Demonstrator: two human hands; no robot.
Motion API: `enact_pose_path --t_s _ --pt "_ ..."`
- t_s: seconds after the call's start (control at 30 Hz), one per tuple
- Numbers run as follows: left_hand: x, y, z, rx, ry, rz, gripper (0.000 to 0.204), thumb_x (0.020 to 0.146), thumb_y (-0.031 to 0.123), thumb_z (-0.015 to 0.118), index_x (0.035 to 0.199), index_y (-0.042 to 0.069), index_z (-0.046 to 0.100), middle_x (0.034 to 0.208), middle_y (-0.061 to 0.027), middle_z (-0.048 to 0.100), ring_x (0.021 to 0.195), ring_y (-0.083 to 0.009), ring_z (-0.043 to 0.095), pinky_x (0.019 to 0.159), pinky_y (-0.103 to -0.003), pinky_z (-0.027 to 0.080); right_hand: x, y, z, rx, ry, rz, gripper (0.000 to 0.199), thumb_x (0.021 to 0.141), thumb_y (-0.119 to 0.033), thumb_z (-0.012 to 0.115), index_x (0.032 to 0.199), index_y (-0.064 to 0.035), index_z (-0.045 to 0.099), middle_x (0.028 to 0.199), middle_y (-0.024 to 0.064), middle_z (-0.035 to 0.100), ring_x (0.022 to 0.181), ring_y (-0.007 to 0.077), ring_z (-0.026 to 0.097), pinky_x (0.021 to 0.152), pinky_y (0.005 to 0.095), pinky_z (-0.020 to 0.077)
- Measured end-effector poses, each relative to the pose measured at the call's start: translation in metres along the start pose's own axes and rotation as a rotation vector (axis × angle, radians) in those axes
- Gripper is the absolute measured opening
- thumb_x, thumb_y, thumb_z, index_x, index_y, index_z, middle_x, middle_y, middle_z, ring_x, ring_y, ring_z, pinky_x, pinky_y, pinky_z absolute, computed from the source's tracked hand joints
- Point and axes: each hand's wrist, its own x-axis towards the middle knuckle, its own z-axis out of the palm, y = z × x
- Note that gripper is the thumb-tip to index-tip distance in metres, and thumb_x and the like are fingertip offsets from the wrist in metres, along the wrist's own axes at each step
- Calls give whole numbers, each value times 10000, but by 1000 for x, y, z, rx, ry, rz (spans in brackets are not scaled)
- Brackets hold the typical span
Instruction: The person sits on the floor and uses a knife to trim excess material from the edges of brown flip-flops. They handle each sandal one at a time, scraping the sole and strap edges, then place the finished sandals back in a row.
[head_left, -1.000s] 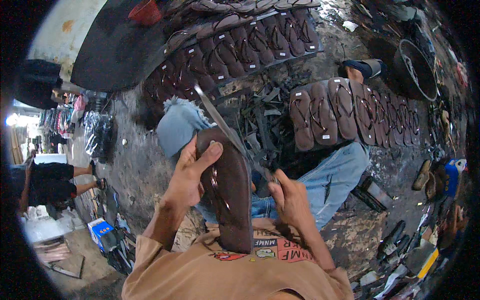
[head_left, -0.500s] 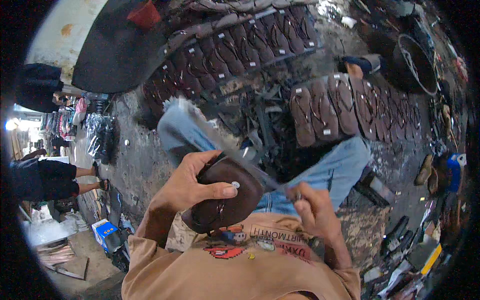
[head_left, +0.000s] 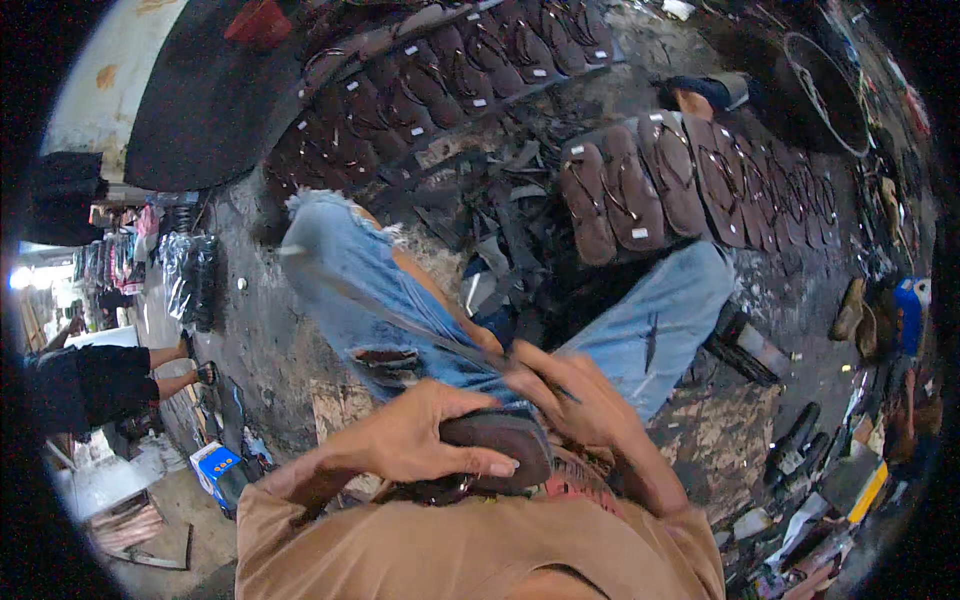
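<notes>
My left hand [head_left: 415, 435] is closed around a brown sandal [head_left: 495, 445], held against my belly. The thumb lies across its upper face and the fingers go under it, out of sight. My right hand [head_left: 575, 395] grips a long, thin knife [head_left: 400, 315] just beyond the sandal's far edge. Its blade, smeared by motion, runs up and left over my jeans [head_left: 350, 270]. From this view I cannot tell whether the blade touches the sandal.
Rows of brown sandals [head_left: 455, 75] lie ahead, with another group [head_left: 640, 190] at the right. Dark scraps [head_left: 500, 215] litter the floor between my legs. A person in black shorts [head_left: 95, 385] is at the far left. A blue box [head_left: 215, 465] sits near there.
The sandal has come lower, closer to my belly, and tilted so less of its face shows. My right hand has moved left toward it, and the blade now points further left.
</notes>
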Motion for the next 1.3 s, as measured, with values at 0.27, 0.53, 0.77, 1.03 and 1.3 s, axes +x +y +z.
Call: enact_pose_path --t_s 0.27,0.53,0.77,1.03,1.3 --pt "10 26 -37 -485 915 603 241 894 118 739 1123 61 689 1051 -41 720 1005 -186 658 952 -357 517 34 54 -55 439 733 2 394 1097 -392 407 1042 -63 616 623 -33 447 545 79 446 492 278 352" --pt "57 -8 1 -1324 559 638 267 910 86 738 1167 95 665 1175 -48 712 1123 -220 670 1017 -415 540 -64 41 18 4 527 -110 448 1065 -433 453 1022 -24 630 607 44 538 512 138 514 485 320 385" --pt "64 -32 12 -1268 653 630 307 931 111 716 1220 69 620 1180 -81 699 1089 -251 684 965 -434 579 -102 57 28 -246 438 64 324 1020 -348 539 982 -33 601 628 181 552 521 357 568 519 426 424" --pt "58 -54 22 -1134 709 521 466 863 14 748 1300 31 590 1201 -104 684 1086 -230 681 961 -417 573 -5 27 -8 -252 290 29 262 1021 -332 568 1058 -75 600 768 233 650 710 475 622 612 539 450" --pt "49 -53 30 -730 675 412 563 816 44 792 1332 14 571 1254 -82 664 1162 -243 638 1053 -422 488 98 28 -7 119 629 -296 310 1082 -305 439 972 -47 570 718 156 547 598 273 577 564 423 447"
